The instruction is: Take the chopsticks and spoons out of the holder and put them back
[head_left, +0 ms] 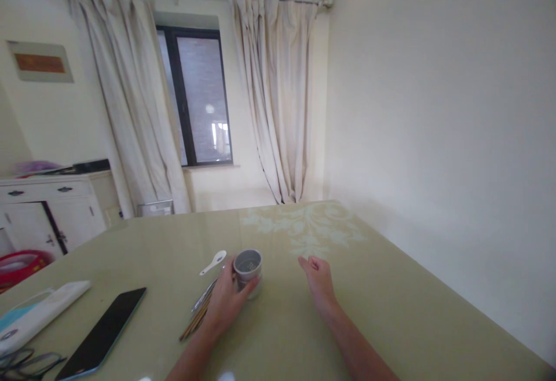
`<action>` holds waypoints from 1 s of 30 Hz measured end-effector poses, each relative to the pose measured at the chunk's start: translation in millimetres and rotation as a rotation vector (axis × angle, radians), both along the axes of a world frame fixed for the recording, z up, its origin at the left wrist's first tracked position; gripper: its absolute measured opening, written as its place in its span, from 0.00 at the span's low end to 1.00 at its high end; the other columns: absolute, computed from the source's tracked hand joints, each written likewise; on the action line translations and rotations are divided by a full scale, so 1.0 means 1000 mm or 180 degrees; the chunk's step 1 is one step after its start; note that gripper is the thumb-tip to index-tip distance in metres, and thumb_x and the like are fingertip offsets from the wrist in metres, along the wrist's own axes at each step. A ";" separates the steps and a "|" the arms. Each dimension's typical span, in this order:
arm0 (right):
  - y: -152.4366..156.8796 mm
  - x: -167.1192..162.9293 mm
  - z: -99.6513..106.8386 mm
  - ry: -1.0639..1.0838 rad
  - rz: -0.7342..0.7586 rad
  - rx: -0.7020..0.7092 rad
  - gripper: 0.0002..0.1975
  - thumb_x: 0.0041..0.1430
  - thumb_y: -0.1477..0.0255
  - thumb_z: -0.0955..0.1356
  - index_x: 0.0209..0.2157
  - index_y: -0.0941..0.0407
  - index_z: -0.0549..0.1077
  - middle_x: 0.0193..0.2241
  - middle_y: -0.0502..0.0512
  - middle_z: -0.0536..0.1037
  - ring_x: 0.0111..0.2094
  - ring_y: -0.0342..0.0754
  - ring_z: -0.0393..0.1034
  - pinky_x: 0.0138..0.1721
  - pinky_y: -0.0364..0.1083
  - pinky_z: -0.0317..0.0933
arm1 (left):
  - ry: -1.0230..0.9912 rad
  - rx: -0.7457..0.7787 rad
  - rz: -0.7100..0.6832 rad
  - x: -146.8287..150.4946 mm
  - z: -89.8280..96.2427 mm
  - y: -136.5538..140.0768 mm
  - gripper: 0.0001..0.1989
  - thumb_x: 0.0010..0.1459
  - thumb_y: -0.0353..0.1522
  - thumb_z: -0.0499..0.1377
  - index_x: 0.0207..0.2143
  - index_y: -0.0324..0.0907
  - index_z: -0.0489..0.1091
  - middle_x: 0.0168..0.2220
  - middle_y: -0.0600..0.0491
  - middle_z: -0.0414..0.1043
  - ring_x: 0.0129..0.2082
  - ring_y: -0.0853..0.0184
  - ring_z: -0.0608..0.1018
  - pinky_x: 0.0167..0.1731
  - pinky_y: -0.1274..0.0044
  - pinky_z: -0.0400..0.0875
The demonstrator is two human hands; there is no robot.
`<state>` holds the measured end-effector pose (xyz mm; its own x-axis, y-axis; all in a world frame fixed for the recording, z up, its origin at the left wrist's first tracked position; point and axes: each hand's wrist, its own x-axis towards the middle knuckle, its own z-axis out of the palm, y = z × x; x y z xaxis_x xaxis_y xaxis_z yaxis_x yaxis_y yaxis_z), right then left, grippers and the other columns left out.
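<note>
A grey cup (248, 271) stands upright on the table, with a few small marks or bits visible inside. My left hand (226, 300) is wrapped around its left and near side, fingers behind it and thumb in front. Partly under that hand lie several wooden chopsticks (191, 326) and a metal utensil (200, 300), their far ends hidden. Just beyond them is a white spoon (214, 262), bowl pointing away. To the right of the cup, my right hand (319, 277) is held over the table with its fingers curled in and its thumb sticking out left; nothing shows in it.
On the left of the glossy greenish table (278, 346) lie a black-screened tablet or phone (106, 332), a long white case (47, 314) and dark-framed glasses (32, 363). A wall (456, 138) runs along the right edge. A white cabinet (35, 219) stands beyond the left side.
</note>
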<state>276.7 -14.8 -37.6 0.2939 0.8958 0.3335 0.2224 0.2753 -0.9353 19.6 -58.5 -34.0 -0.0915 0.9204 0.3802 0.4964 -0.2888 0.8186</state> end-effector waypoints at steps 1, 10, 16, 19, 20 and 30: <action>0.000 0.000 -0.001 -0.0015 0.0016 -0.0003 0.27 0.54 0.53 0.69 0.20 0.47 0.46 0.18 0.42 0.47 0.21 0.44 0.45 0.24 0.46 0.45 | -0.0014 -0.0089 -0.0240 0.002 0.004 -0.007 0.34 0.56 0.52 0.67 0.58 0.42 0.70 0.58 0.39 0.78 0.56 0.48 0.81 0.57 0.59 0.75; 0.001 -0.002 -0.003 -0.0067 0.0103 -0.0103 0.28 0.50 0.48 0.68 0.18 0.48 0.47 0.19 0.42 0.46 0.24 0.43 0.43 0.26 0.46 0.40 | -0.0893 -0.1222 -0.2888 0.031 0.016 -0.038 0.44 0.43 0.41 0.80 0.61 0.43 0.72 0.61 0.43 0.75 0.63 0.47 0.74 0.65 0.60 0.64; 0.000 -0.005 -0.003 -0.0026 0.0309 -0.0199 0.33 0.50 0.44 0.70 0.19 0.49 0.47 0.19 0.42 0.47 0.24 0.42 0.43 0.26 0.45 0.41 | -0.0740 -0.1300 -0.2797 0.018 0.020 -0.038 0.52 0.39 0.39 0.80 0.67 0.49 0.68 0.65 0.45 0.73 0.66 0.46 0.72 0.68 0.58 0.61; -0.001 -0.001 0.004 0.0011 0.0747 -0.0326 0.34 0.53 0.37 0.67 0.18 0.50 0.53 0.18 0.43 0.51 0.22 0.43 0.47 0.24 0.44 0.46 | -0.0289 -0.1198 -0.2227 -0.004 0.021 -0.027 0.49 0.44 0.41 0.77 0.69 0.50 0.66 0.65 0.45 0.73 0.65 0.49 0.73 0.64 0.60 0.67; -0.003 0.002 0.007 0.0032 0.0920 -0.0377 0.34 0.55 0.35 0.65 0.18 0.51 0.57 0.17 0.44 0.55 0.21 0.44 0.51 0.24 0.45 0.49 | -0.0067 -0.1103 -0.1797 -0.013 0.019 -0.022 0.42 0.48 0.42 0.74 0.66 0.49 0.69 0.63 0.44 0.75 0.62 0.50 0.76 0.61 0.60 0.71; -0.047 0.032 0.048 0.0049 0.4022 -0.0931 0.53 0.31 0.59 0.87 0.62 0.52 0.74 0.61 0.61 0.76 0.64 0.63 0.68 0.64 0.57 0.58 | 0.2605 -0.0232 0.0816 -0.062 -0.020 0.005 0.15 0.68 0.38 0.53 0.44 0.43 0.78 0.49 0.43 0.77 0.53 0.52 0.78 0.57 0.63 0.71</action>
<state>308.9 -61.4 10.9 -0.8013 0.5924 0.0836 -0.0511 0.0715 -0.9961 -42.3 -53.0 -53.6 -0.0227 0.9335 0.3578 0.9812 -0.0477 0.1868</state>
